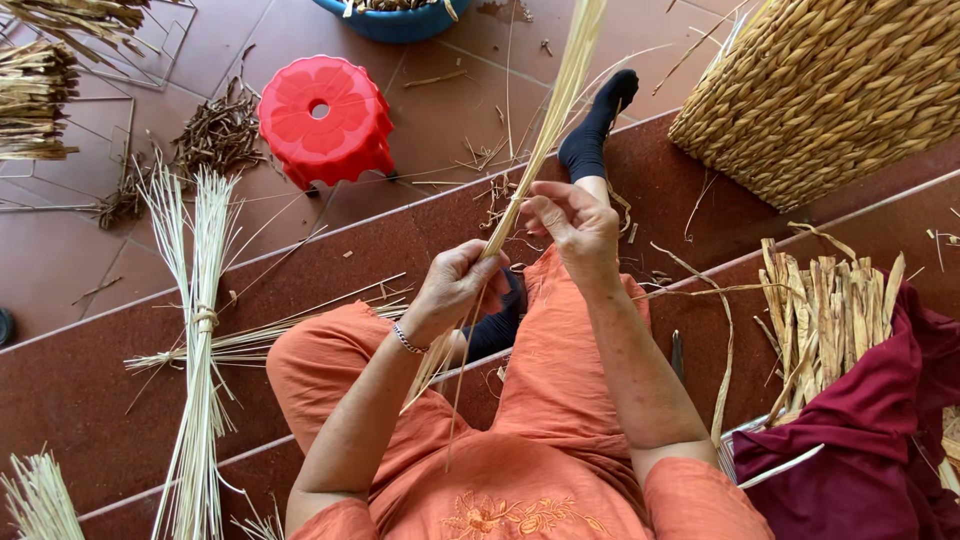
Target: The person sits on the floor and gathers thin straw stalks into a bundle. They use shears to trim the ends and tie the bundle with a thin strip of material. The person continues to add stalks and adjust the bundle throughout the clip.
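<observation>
A long bunch of pale straw strands (556, 110) rises from my lap up past the top of the view. My left hand (455, 285) is closed around the bunch low down, a thin bracelet on the wrist. Just above it, my right hand (575, 225) pinches the same strands between thumb and fingers. The loose lower ends of the strands (432, 370) hang over my orange trousers (540, 400). My foot in a black sock (598, 125) stretches out on the reddish-brown step.
A red plastic stool (325, 120) stands on the tiled floor ahead. A tied straw bundle (198, 330) lies at left, a woven basket (830, 90) at top right, flat dried strips (825, 315) beside a maroon cloth (870, 440) at right, a blue basin (400, 18) at top.
</observation>
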`<state>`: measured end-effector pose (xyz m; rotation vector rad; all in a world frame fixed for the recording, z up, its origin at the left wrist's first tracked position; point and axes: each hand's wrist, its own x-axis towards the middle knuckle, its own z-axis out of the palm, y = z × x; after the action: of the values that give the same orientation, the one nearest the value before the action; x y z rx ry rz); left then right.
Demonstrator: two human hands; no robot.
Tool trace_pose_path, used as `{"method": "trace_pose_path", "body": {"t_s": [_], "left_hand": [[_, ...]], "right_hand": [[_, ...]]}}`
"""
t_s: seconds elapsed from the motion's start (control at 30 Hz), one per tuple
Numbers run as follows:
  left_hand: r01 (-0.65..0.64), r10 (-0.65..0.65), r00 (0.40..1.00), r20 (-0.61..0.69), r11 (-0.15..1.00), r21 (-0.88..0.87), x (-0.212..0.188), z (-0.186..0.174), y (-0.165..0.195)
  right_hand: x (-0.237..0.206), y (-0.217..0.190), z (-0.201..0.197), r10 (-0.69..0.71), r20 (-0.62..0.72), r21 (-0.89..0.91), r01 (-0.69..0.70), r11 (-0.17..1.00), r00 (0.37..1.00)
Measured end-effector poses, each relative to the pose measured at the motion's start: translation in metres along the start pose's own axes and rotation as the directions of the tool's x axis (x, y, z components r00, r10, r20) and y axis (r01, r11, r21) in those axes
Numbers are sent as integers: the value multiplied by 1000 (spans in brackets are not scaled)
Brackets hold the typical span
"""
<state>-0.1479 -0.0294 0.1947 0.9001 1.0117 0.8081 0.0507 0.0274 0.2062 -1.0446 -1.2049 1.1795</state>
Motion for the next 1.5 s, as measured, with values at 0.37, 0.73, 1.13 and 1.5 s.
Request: {"method": "trace_pose_path", "body": {"t_s": [0.37, 0.73, 1.13, 1.5], "left_hand": [[-411, 618, 763, -190, 690, 596, 5, 4, 2], [-279, 512, 788, -343, 793, 542, 7, 4, -2], [-336, 474, 831, -289, 844, 419, 7, 5, -2], [-276, 406, 868, -286, 873, 401, 9, 1, -5]], "right_hand": [[-7, -41, 1, -511, 323, -692, 568, 447, 796], [15, 23, -9, -294, 330, -756, 438, 486, 897], [3, 17, -2, -224, 353, -520, 389, 760, 908], [11, 8, 9, -180, -46, -216, 166, 962, 983]]}}
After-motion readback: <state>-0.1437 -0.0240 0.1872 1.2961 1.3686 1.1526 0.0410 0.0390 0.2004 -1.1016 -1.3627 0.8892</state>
